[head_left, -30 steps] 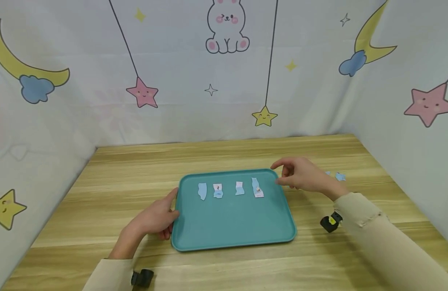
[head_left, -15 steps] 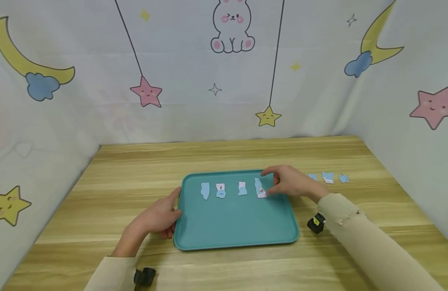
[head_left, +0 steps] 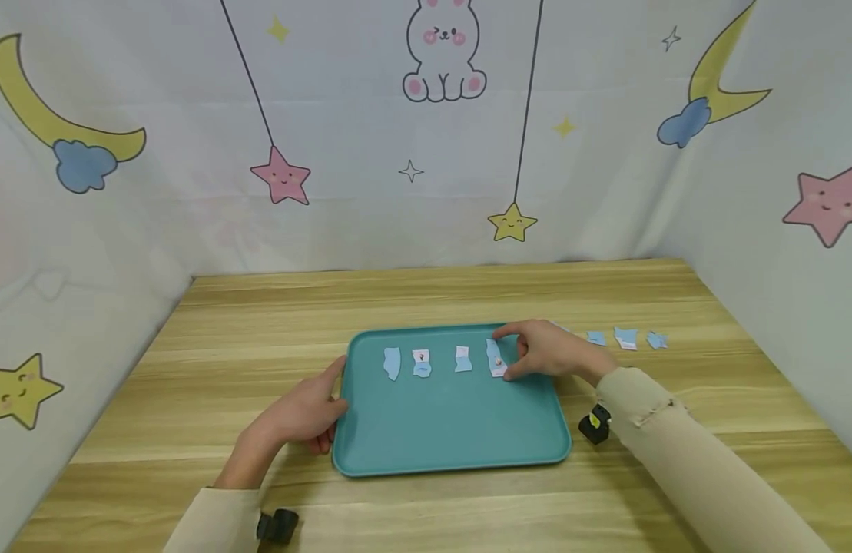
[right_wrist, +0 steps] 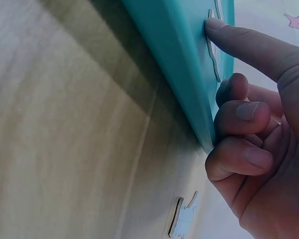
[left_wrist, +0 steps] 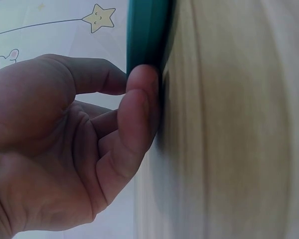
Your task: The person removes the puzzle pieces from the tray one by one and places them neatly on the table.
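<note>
A teal tray (head_left: 453,422) lies on the wooden table, holding a row of flat, irregular blue-and-white puzzle pieces. My left hand (head_left: 297,411) grips its left rim, thumb on top and index finger stretched along the edge; the left wrist view shows the other fingers curled against the outer wall. Over the right rim reaches my right hand (head_left: 546,349). Its index finger and thumb span the long, rightmost puzzle piece (head_left: 495,358), one at each end. In the right wrist view the thumb (right_wrist: 217,24) presses that piece's edge and the remaining fingers are curled.
To the left in the tray lie a plain blue piece (head_left: 392,363) and two pieces with white tops. Right of the tray, several more pieces, including a jagged one (head_left: 625,338), lie on the table. A white printed curtain (head_left: 343,215) stands behind and on both sides.
My right hand has moved left from beyond the tray's right rim onto the long puzzle piece, uncovering pieces on the table. The left hand stays at the rim; the view has shifted slightly.
</note>
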`<state>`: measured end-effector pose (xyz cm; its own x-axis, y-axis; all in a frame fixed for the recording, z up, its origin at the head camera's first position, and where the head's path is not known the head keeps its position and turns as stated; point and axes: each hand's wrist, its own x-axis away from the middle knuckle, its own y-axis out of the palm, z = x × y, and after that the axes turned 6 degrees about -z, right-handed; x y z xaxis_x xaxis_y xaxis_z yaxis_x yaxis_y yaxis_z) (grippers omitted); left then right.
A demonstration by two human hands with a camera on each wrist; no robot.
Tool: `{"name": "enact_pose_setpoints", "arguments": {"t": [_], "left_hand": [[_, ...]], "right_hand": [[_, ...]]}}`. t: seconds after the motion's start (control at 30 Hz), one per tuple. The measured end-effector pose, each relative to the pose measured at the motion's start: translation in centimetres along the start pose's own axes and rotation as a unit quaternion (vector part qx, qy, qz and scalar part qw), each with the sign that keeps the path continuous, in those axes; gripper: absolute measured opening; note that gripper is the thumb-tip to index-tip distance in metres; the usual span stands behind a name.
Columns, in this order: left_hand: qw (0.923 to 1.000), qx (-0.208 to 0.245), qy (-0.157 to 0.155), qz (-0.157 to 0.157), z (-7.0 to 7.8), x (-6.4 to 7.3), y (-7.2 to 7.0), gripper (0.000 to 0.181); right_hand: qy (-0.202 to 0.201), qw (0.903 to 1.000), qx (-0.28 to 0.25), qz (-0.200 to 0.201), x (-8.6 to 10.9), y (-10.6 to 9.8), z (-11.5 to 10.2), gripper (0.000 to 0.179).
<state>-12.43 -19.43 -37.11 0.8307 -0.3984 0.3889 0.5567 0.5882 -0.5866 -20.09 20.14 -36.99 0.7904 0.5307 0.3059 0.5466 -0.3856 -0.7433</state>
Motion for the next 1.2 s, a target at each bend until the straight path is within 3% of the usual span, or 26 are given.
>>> {"name": "enact_pose_setpoints", "arguments": {"t": [0.33, 0.87, 1.2], "left_hand": [[1.0000, 0.001, -0.003, 0.001, 0.1, -0.1, 0.1, 0.078], [1.0000, -0.001, -0.005, 0.002, -0.2, -0.2, 0.2, 0.078], [1.0000, -0.004, -0.004, 0.003, 0.0, -0.1, 0.1, 0.078]], "right_hand": [[0.001, 1.0000, 0.000, -0.006, -0.1, -0.1, 0.2, 0.070], [-0.038, 0.9992, -0.015, -0.007, 0.0, 0.3, 1.1, 0.067], [-0.045, 0.9987, -0.012, 0.022, 0.9, 0.0, 1.2, 0.069]]}}
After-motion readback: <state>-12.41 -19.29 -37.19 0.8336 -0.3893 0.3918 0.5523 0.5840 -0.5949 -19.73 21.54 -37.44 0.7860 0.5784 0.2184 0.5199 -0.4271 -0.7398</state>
